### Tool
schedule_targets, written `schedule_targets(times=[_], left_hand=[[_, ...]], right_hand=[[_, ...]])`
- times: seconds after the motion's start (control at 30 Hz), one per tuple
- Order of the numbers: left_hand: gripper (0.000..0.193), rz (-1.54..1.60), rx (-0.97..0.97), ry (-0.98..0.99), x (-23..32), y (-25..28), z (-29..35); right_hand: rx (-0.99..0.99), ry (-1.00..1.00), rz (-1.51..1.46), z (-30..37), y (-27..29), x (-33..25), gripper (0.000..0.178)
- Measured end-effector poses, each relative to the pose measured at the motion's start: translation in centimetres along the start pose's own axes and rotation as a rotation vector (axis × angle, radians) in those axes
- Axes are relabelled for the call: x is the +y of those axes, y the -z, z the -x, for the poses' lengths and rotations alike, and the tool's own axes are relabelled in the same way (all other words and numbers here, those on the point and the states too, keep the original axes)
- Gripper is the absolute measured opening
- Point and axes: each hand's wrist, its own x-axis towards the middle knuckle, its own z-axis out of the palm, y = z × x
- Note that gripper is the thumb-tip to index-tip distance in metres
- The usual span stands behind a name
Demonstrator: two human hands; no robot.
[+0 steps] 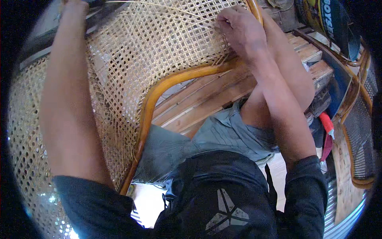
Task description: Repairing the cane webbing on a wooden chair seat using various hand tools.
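Note:
Woven cane webbing (pixel 159 40) stretches across a curved, varnished rattan frame (pixel 149 105) in front of me and down my left side. My right hand (pixel 244 32) rests at the webbing's right part, beside the upright of the frame. Its fingers are curled and pressed together; what they pinch is hidden. A thin, loose cane strand (pixel 159 5) runs over the weave near the top edge, toward my right hand. My left hand (pixel 73 6) is at the top left beyond the webbing, cut off by the picture's edge, so its fingers do not show clearly.
Below the frame is a slatted wooden surface (pixel 199 99). At the upper right stands a dark printed container (pixel 328 26). A red-handled tool (pixel 327 123) lies to my right, near another rattan piece with dark mesh (pixel 360 147). My bent leg (pixel 294 75) is beside my right forearm.

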Motion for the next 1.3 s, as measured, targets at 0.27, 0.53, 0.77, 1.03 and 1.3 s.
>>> schedule_targets(times=[0.27,0.53,0.77,1.03,1.3], left_hand=[[0.050,0.951,0.367,0.342,-2.0,7.2,1.5],[0.030,0.163,0.091,0.294,6.5,7.9,13.5],[0.028,-0.153,-0.323,0.147,6.7,8.3,11.5],[0.029,-0.102,-0.434,0.146,6.5,6.7,11.6],[0.035,-0.060,-0.459,0.075,6.9,7.1,12.7]], right_hand=[[0.291,-0.670,-1.390,2.1,3.3,2.0,0.040],[0.026,-0.636,-1.034,-1.5,5.2,3.1,0.044],[0.264,-0.509,-0.758,-2.1,-0.4,6.6,0.038],[0.473,-0.447,-0.378,-1.4,2.0,3.2,0.039],[0.269,-0.607,0.073,-1.1,6.4,-2.4,0.053]])
